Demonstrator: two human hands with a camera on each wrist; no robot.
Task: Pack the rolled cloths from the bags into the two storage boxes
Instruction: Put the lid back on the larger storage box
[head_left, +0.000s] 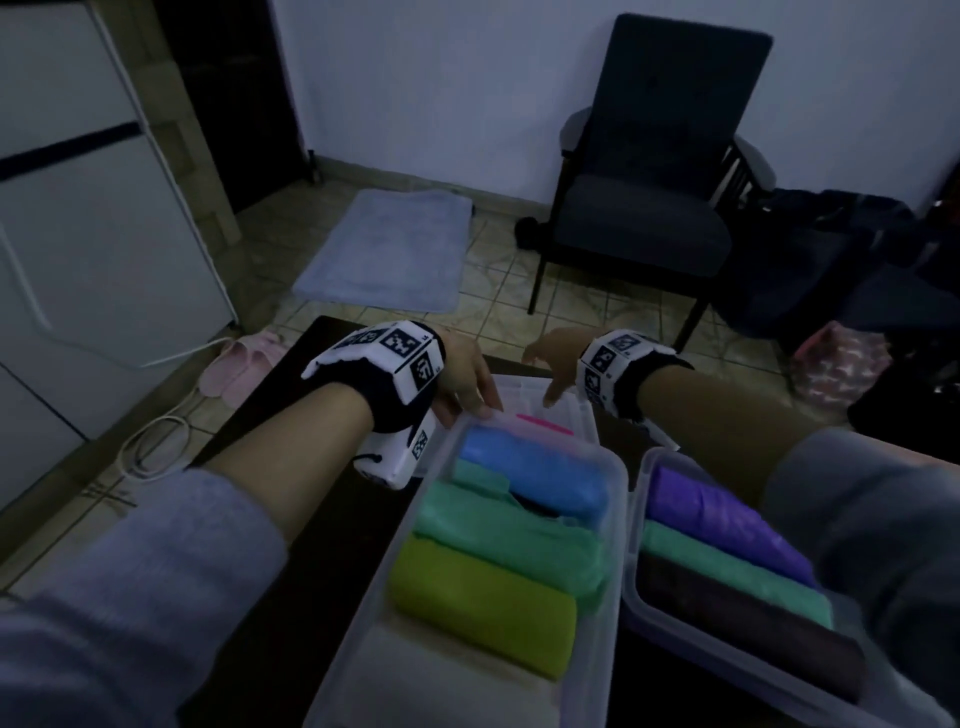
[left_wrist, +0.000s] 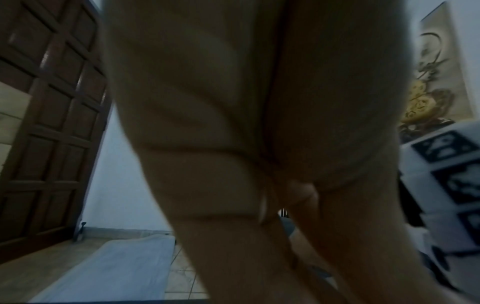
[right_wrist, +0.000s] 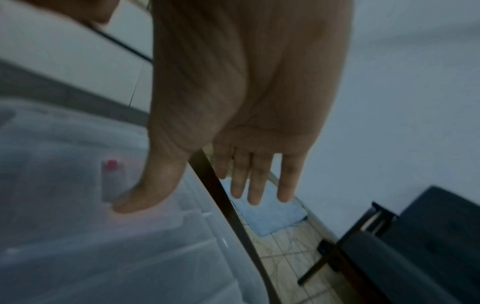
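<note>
where boxed, rolls (head_left: 483, 603) lying crosswise

We see two clear storage boxes side by side. The left box (head_left: 618, 499) holds blue (head_left: 540, 475), teal (head_left: 498, 525) and green (head_left: 483, 603) rolled cloths. The right box (head_left: 636, 587) holds purple (head_left: 722, 514), teal (head_left: 727, 571) and dark brown (head_left: 748, 629) ones.

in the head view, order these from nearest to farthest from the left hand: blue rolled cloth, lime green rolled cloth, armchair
From the left hand:
1. Blue rolled cloth, just below the hand, at the far end of the left box.
2. Lime green rolled cloth, further toward the camera in that box.
3. Armchair, across the floor by the wall.
</note>
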